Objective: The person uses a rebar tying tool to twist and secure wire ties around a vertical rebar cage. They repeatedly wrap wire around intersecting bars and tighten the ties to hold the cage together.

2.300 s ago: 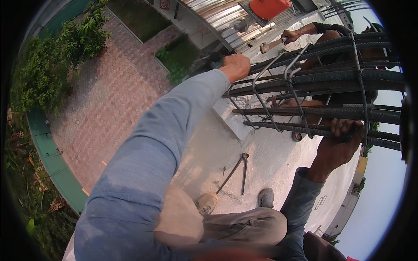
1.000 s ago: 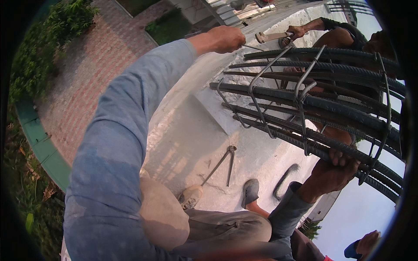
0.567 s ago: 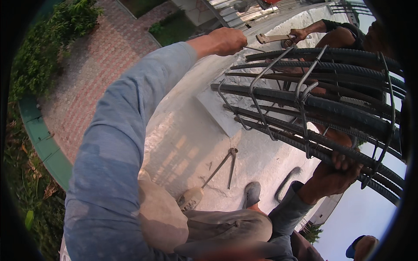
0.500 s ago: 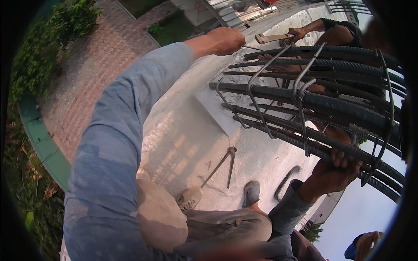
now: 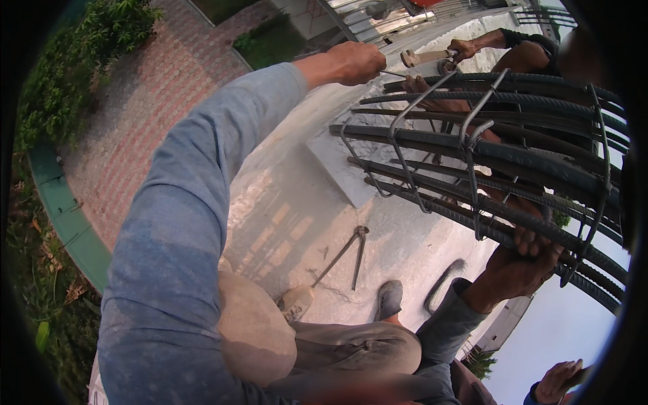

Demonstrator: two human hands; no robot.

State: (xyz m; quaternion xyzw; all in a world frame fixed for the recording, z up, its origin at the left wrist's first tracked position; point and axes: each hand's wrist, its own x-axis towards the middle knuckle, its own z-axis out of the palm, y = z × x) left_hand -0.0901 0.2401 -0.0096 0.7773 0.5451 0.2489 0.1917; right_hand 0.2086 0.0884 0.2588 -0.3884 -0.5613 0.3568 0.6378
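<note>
My left arm, in a blue sleeve, stretches toward the far end of a rebar cage (image 5: 499, 152). The left hand (image 5: 358, 63) is a closed fist, with a thin steel rod (image 5: 394, 73) sticking out of it toward the cage. Bent steel stirrups (image 5: 394, 128) loop around the long ribbed bars. Lower right, my right hand (image 5: 509, 273) wraps its fingers around a lower rebar (image 5: 496, 234) of the cage. Below the cage, a pair of pincers (image 5: 358, 253) lies with handles spread on the pale concrete, apart from both hands.
Beyond the cage, a co-worker's hand (image 5: 463, 50) grips a hammer (image 5: 426, 58). Another person's hand (image 5: 559, 381) shows at bottom right. A flat square plate (image 5: 343, 165) lies under the cage's end. Grey shoe (image 5: 389, 300) rests on the concrete. Paving (image 5: 145, 121) lies left, beyond the edge.
My view has shifted slightly; both my hands keep their grips. The co-worker's hammer has tilted a little. The other person's hand at bottom right has moved up and turned.
</note>
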